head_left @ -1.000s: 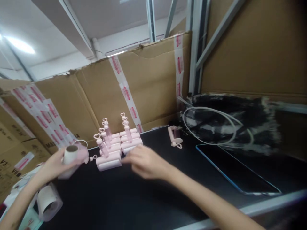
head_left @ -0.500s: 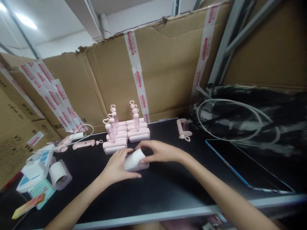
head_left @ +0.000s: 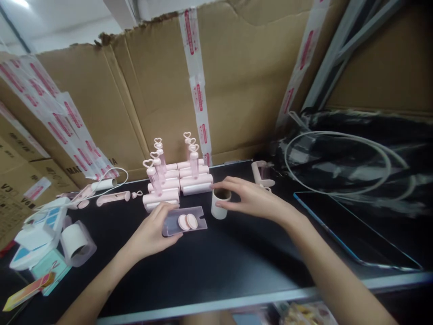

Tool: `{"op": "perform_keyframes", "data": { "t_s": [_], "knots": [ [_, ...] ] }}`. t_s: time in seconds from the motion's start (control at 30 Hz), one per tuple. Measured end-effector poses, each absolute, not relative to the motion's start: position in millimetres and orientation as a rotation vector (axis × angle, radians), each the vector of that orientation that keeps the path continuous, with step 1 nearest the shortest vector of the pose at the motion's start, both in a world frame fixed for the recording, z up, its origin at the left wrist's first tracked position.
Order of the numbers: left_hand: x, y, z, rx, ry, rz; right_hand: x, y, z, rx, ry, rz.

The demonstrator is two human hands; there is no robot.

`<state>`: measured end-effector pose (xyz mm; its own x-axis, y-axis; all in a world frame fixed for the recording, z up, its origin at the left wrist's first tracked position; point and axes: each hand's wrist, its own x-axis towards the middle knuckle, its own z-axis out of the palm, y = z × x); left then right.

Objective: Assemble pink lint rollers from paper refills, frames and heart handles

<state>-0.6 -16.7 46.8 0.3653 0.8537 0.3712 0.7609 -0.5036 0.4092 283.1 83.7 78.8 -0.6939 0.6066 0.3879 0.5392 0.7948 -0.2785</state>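
Note:
My left hand (head_left: 150,231) is closed on the left end of a clear plastic tray (head_left: 172,224), held tilted over the dark tabletop. Two pale pink round discs (head_left: 187,221) lie side by side in it. To the right, my right hand (head_left: 252,198) grips the rim of a white roll (head_left: 219,210) between thumb and fingers. The roll is upright, and its brown hollow core shows at the top. Behind both hands stand pink rollers (head_left: 196,180) in two columns, with clear pink tubes (head_left: 194,164) topped by heart-shaped loops rising from them.
Another white roll in clear plastic (head_left: 75,240), a teal box (head_left: 52,270) and a white-and-blue item (head_left: 40,230) sit at left. Loose pink handle parts (head_left: 113,198) lie behind. At right are a pink roller frame (head_left: 259,174), a blue-edged tablet-like panel (head_left: 358,234) and a coiled cable (head_left: 287,158). Cardboard (head_left: 250,90) walls the back.
The white roll has left the clear tray and moved right in my right hand, turning upright. The tray, still in my left hand, now shows two pink discs. The head view has tipped downward.

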Motion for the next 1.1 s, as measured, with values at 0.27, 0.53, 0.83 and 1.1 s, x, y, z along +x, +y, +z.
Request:
{"op": "perform_keyframes", "data": {
  "t_s": [0.27,0.53,0.83,1.1],
  "knots": [
    [6,-20,33,2.471,1.386,0.833,245,59,74,-0.356,-2.659,-0.12],
    [4,-19,41,2.272,1.267,0.771,221,45,65,-0.378,-2.94,-0.027],
    [3,-32,69,2.468,1.381,0.385,222,37,74,-0.348,-2.898,0.387],
    [-64,-44,80,2.178,1.931,0.144,229,39,69,-0.66,-2.633,0.903]
  ]
}}
